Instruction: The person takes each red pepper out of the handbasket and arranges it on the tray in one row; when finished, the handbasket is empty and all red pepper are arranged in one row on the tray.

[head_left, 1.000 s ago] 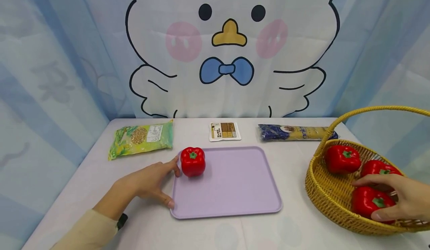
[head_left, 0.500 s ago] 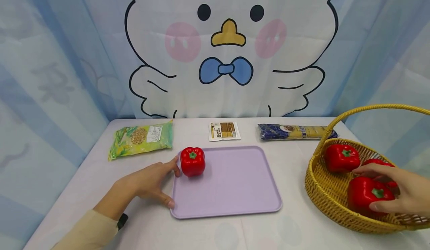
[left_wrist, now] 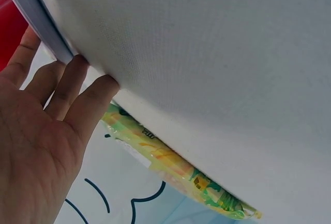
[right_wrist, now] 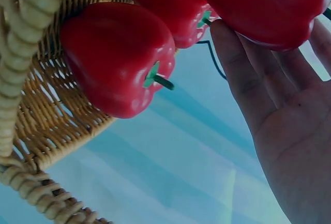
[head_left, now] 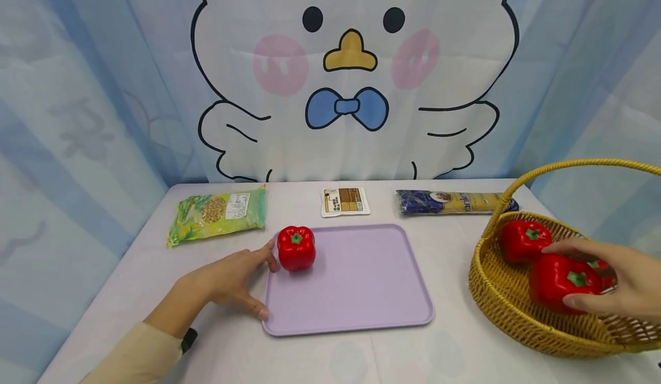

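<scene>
My right hand (head_left: 617, 280) grips a red bell pepper (head_left: 560, 283) between thumb and fingers, over the yellow wicker basket (head_left: 496, 309). Two more red peppers are in the basket; one, the far pepper (head_left: 524, 240), shows well, the other is mostly behind my hand. In the right wrist view the gripped pepper (right_wrist: 269, 6) sits against the fingers. My left hand (head_left: 232, 278) rests at the left edge of the lilac tray (head_left: 356, 292), its thumb and fingers spread and touching the rim. Another red pepper (head_left: 296, 249) stands in the tray's far left corner, beside those fingertips.
Along the table's back lie a green and yellow bag (head_left: 217, 214), a small white and brown packet (head_left: 345, 202) and a long blue and yellow package (head_left: 449, 203). The basket's tall handle (head_left: 568, 167) arches over its opening. A printed curtain (head_left: 351, 143) hangs behind.
My right hand has taken hold of the near pepper in the basket and raised it, moving slightly left and away from me. My left hand and the tray stay where they were.
</scene>
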{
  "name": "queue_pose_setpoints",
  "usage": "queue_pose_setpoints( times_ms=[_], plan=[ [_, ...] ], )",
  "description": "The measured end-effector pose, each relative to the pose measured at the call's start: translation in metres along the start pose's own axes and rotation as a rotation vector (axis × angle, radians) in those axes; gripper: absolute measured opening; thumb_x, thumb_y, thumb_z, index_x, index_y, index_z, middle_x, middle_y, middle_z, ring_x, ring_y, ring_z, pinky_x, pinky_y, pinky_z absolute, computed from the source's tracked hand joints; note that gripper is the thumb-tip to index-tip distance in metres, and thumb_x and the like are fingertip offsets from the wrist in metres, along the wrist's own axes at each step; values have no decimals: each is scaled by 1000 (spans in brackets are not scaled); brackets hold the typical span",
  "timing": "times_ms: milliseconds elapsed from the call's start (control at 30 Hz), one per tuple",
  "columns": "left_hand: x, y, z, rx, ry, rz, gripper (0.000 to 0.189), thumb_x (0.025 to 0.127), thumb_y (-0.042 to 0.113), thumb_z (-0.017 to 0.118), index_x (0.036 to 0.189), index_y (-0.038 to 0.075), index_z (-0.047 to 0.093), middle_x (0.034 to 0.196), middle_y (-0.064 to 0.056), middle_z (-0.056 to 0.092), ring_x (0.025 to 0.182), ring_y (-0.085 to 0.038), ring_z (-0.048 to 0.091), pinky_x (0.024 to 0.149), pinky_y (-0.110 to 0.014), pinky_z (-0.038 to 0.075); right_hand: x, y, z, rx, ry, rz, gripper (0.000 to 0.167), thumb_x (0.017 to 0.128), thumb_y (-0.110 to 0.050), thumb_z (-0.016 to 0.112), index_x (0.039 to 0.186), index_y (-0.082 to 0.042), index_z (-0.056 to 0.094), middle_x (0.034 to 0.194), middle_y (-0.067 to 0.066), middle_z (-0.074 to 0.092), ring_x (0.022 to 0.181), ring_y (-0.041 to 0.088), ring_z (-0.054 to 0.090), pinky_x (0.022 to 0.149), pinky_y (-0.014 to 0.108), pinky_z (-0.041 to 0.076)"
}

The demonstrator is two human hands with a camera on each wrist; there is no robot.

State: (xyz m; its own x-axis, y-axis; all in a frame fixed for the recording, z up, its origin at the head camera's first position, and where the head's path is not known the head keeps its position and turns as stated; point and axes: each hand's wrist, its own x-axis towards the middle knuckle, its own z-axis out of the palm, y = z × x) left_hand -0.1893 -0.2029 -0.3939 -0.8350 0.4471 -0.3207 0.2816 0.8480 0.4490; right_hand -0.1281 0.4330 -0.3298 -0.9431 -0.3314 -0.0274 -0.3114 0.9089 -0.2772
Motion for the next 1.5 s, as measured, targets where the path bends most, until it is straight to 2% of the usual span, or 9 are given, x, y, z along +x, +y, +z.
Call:
queue_pose_setpoints(
  times_ms=[167, 267, 400, 500, 533, 733, 967, 1167, 1500],
  plan=[
    [0, 0, 0, 5, 1, -2, 88, 58, 60, 94, 130, 33, 52, 145, -2, 51, 123, -21, 51, 110, -57, 45, 3, -7, -5, -12, 80, -35, 71, 76, -28, 92, 136, -14, 57, 124, 12, 63, 96, -8, 54, 61, 25, 54],
    [-1, 0, -1, 2, -1, 1, 86, 58, 59, 94, 129, 33, 53, 145, -2, 51, 123, -22, 51, 110, -58, 45, 5, -12, -9, -17, 111, -41, 71, 75, -27, 93, 136, -15, 58, 123, 12, 63, 95, -13, 50, 60, 24, 54],
    [-2, 0, -1, -3, 2, 7, 85, 58, 59, 94, 128, 33, 53, 144, -2, 52, 124, -22, 50, 110, -58, 45, 10, -20, -15, -55, 125, -49, 76, 73, -30, 95, 136, -15, 57, 126, 15, 63, 98, 12, 62, 61, 24, 55],
    [-2, 0, 0, -5, 5, 9, 86, 58, 58, 94, 128, 33, 53, 144, -2, 52, 124, -23, 50, 110, -58, 45, 13, -27, -19, -77, 130, -65, 78, 72, -33, 95, 138, -16, 56, 128, 15, 63, 98, 32, 63, 61, 24, 55],
    [-2, -1, 0, -6, 5, 8, 86, 58, 59, 94, 128, 33, 53, 144, -2, 52, 124, -23, 51, 110, -58, 45, 15, -30, -21, -75, 133, -72, 79, 71, -33, 95, 138, -17, 55, 127, 14, 64, 99, 31, 63, 60, 24, 55],
    [0, -3, 2, 2, 4, -5, 88, 57, 61, 94, 130, 34, 52, 143, -1, 53, 123, -22, 50, 109, -57, 46, 22, -46, -26, -73, 175, -134, 79, 69, -29, 97, 136, -20, 57, 122, 5, 66, 97, 1, 56, 58, 22, 55],
    [1, -3, 1, 29, 7, -13, 85, 54, 65, 92, 124, 37, 53, 150, -3, 49, 124, -22, 51, 110, -56, 46, 32, -68, -34, -68, 135, -142, 81, 71, -31, 96, 140, -18, 55, 126, 8, 66, 99, 27, 62, 57, 23, 54],
    [0, -1, 0, 16, 3, 1, 91, 56, 64, 92, 131, 33, 51, 140, 0, 55, 122, -21, 51, 109, -55, 46, 43, -84, -37, -49, 108, -171, 78, 71, -34, 95, 137, -21, 56, 127, 6, 65, 98, 22, 65, 59, 25, 57],
    [0, 0, 0, 27, 11, -3, 84, 55, 64, 93, 123, 36, 53, 151, -4, 49, 123, -21, 51, 111, -55, 45, 62, -110, -35, 14, 83, -217, 78, 71, -36, 94, 139, -29, 56, 129, 4, 65, 108, 27, 61, 63, 25, 56]
  ],
)
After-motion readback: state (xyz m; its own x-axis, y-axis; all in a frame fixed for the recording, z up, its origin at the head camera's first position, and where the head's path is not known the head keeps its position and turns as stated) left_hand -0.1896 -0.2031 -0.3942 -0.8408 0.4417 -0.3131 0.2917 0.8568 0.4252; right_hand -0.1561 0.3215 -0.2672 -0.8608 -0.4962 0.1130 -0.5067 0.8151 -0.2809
